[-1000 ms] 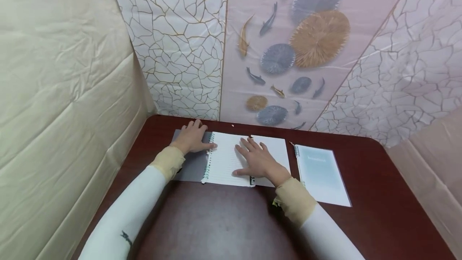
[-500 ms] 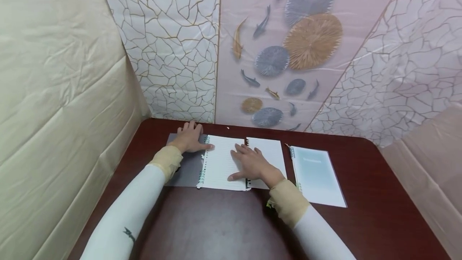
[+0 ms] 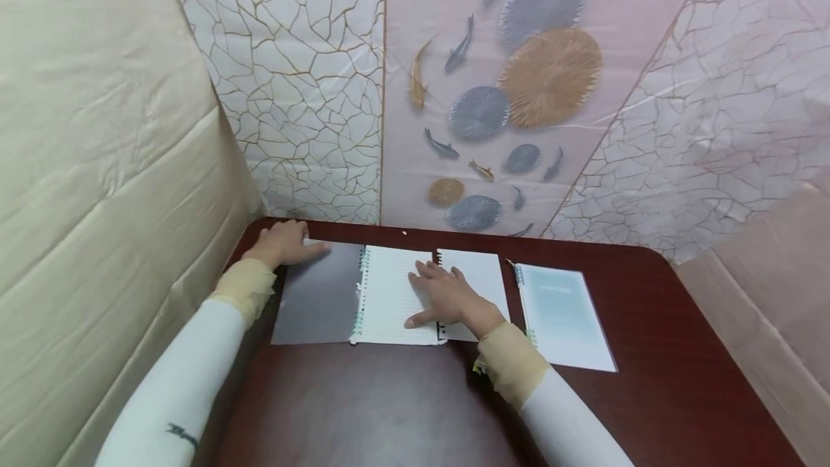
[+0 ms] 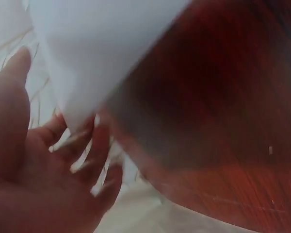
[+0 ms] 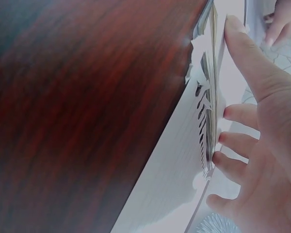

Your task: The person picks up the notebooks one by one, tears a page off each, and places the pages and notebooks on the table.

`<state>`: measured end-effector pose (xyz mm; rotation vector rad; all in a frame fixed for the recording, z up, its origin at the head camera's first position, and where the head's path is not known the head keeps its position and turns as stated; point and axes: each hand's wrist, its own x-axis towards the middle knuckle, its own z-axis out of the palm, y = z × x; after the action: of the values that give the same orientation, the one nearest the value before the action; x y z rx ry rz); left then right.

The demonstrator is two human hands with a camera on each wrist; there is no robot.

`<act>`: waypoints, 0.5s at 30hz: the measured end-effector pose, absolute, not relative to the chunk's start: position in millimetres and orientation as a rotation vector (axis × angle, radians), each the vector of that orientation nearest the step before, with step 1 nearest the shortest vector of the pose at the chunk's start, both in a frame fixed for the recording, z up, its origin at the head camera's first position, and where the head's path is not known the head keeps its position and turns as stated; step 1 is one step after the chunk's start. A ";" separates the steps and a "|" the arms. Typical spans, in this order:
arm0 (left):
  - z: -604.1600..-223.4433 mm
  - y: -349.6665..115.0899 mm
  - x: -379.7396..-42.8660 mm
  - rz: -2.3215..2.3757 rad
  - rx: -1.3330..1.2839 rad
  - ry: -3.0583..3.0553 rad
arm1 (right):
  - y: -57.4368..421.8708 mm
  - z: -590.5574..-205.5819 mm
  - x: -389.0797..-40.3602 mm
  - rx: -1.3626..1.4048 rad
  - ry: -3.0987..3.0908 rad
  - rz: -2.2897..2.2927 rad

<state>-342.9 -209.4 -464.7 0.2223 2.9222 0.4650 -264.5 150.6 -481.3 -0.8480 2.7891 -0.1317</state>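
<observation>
A spiral notebook lies open on the table. Its grey cover (image 3: 320, 301) is folded out to the left of the lined page (image 3: 392, 301). My left hand (image 3: 282, 243) reaches over the cover's far left corner with its thumb stretched out along it. In the left wrist view, the corner of a pale sheet (image 4: 102, 43) overlaps the spread fingertips (image 4: 82, 138). My right hand (image 3: 447, 294) rests on the lined page near its right edge, fingers spread. The right wrist view shows its thumb and fingertips along the stacked pages (image 5: 214, 92).
A white sheet (image 3: 476, 269) with a ragged, holed left edge lies against the notebook's right side. Farther right is a second notebook (image 3: 564, 316) with a blue-and-white cover. Patterned wall cloth (image 3: 311, 92) rises behind the dark red table (image 3: 363, 409).
My left hand has moved left from the spiral binding to the grey cover's far left corner. The right hand stays on the page. The head view has shifted slightly.
</observation>
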 end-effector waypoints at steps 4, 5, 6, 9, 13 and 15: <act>-452.0 -228.2 -334.8 0.711 0.205 2.741 | 147.1 -483.6 -263.2 -0.866 2.780 -0.150; -449.4 -230.8 -333.1 0.770 0.215 2.699 | 146.9 -483.9 -263.1 -0.857 2.782 -0.149; -447.9 -233.0 -331.9 0.826 0.221 2.662 | 146.9 -484.1 -263.0 -0.849 2.781 -0.144; -444.2 -236.6 -328.1 0.971 0.220 2.575 | 147.8 -484.0 -262.4 -0.836 2.773 -0.156; -429.8 -232.0 -315.1 1.062 0.283 2.495 | 150.8 -484.3 -262.0 -0.840 2.760 -0.176; -418.9 -226.3 -305.8 1.105 0.339 2.424 | 152.4 -483.9 -261.6 -0.842 2.756 -0.190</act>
<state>-305.8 -226.3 -418.9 0.3390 2.4238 1.1047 -261.6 152.4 -483.9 -0.8415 2.7556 -0.1905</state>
